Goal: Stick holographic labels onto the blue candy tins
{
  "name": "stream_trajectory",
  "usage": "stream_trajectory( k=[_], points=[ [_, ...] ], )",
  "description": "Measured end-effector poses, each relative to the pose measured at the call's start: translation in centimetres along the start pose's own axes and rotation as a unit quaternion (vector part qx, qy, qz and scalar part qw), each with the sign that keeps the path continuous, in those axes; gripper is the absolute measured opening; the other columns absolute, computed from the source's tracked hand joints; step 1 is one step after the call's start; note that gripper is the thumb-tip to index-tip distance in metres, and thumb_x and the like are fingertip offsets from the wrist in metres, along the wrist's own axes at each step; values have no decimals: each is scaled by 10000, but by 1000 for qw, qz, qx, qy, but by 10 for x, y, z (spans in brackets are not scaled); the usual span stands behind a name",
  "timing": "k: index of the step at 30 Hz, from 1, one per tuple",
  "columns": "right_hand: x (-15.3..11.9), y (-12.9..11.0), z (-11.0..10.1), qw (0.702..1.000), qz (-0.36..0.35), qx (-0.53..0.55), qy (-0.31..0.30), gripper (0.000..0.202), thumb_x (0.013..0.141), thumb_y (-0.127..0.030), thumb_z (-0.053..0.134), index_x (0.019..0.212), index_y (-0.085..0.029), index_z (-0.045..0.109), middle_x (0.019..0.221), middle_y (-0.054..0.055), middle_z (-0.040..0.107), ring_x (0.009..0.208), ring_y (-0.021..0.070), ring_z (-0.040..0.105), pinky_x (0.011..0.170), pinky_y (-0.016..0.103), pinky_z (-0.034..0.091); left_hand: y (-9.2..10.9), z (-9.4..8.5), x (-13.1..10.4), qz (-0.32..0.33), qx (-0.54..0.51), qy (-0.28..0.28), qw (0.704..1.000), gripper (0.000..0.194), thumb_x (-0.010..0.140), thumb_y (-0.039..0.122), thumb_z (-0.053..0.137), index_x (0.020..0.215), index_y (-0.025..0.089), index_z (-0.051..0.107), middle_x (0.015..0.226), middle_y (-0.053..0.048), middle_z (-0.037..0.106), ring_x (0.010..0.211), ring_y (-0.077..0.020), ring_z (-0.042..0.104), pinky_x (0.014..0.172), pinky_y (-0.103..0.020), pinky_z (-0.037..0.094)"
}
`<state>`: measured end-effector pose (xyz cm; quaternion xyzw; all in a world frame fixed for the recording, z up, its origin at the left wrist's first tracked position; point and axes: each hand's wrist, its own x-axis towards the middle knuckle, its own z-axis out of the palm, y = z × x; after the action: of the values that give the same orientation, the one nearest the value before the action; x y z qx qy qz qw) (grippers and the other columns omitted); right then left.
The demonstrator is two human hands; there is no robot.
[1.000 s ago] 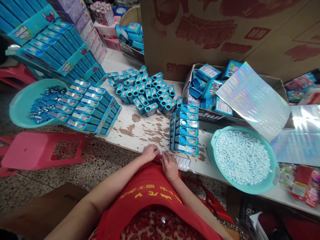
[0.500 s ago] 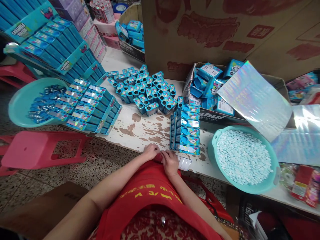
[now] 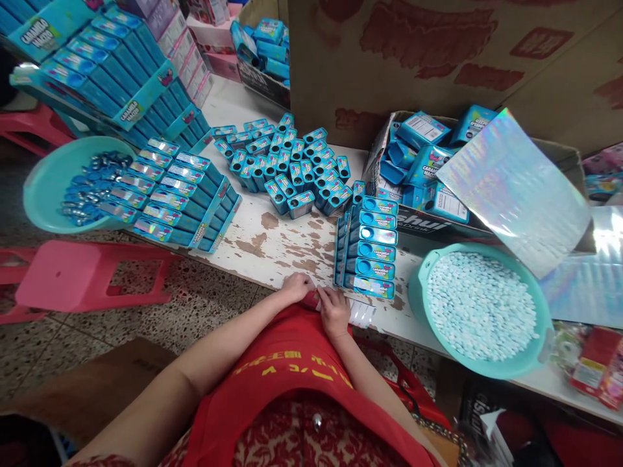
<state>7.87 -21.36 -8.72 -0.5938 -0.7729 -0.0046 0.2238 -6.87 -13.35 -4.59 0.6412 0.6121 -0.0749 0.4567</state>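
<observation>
My left hand (image 3: 298,287) and my right hand (image 3: 335,311) meet at the table's front edge, against the red apron. Both have their fingers pinched together; whatever sits between the fingertips is too small to make out. From beneath the right hand a strip of shiny pale stickers (image 3: 363,314) sticks out to the right. Just beyond that hand stands a row of blue candy boxes (image 3: 376,251) in a display tray, a shiny sticker on the nearest one. Farther back, several loose blue boxes (image 3: 296,170) stand with round holes facing up.
At the right stands a turquoise basin (image 3: 419,295) of pale candies, with a holographic sheet (image 3: 518,188) above it and a carton (image 3: 413,220) of blue boxes behind. Leftward are filled display trays (image 3: 170,201), another basin (image 3: 41,188) with blue-wrapped pieces, and a pink stool (image 3: 68,275).
The view has shifted slightly, so the table's things sit a little differently in frame. My hands stay together at the table edge, fingers moving only slightly.
</observation>
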Motion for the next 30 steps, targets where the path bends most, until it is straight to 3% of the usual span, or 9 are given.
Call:
stream_trajectory(
  k=[7, 15, 24, 30],
  points=[
    [-2, 2, 7, 997, 45, 57, -1, 242, 897, -227, 500, 1083, -150, 633, 922, 91, 683, 856, 196, 561, 748, 300, 411, -3, 0, 0, 32, 1, -9, 999, 251, 810, 350, 525, 947, 256, 714, 994, 14, 708, 940, -161, 611, 791, -216, 415],
    [0, -1, 3, 997, 48, 63, -15, 232, 897, -212, 490, 1059, -157, 646, 921, 85, 661, 865, 195, 549, 786, 309, 436, 6, 1, -1, 18, 33, -1, 999, 262, 823, 320, 478, 877, 244, 723, 1006, -21, 704, 1000, -210, 587, 869, -310, 383],
    [-13, -1, -4, 995, -20, -10, -94, 407, 860, -123, 446, 1255, -166, 530, 1146, 112, 616, 942, 234, 516, 765, 342, 409, 6, 2, 2, -2, 43, -13, 999, 275, 822, 338, 469, 877, 233, 717, 985, -43, 708, 997, -222, 586, 841, -313, 384],
    [-15, -9, -7, 987, -2, -35, -154, 525, 828, -86, 406, 1350, -138, 423, 1271, 157, 544, 1046, 271, 498, 737, 374, 402, 7, 0, 2, -3, 41, -20, 999, 268, 817, 314, 467, 875, 240, 718, 974, -35, 713, 984, -216, 599, 825, -305, 388]
  ],
)
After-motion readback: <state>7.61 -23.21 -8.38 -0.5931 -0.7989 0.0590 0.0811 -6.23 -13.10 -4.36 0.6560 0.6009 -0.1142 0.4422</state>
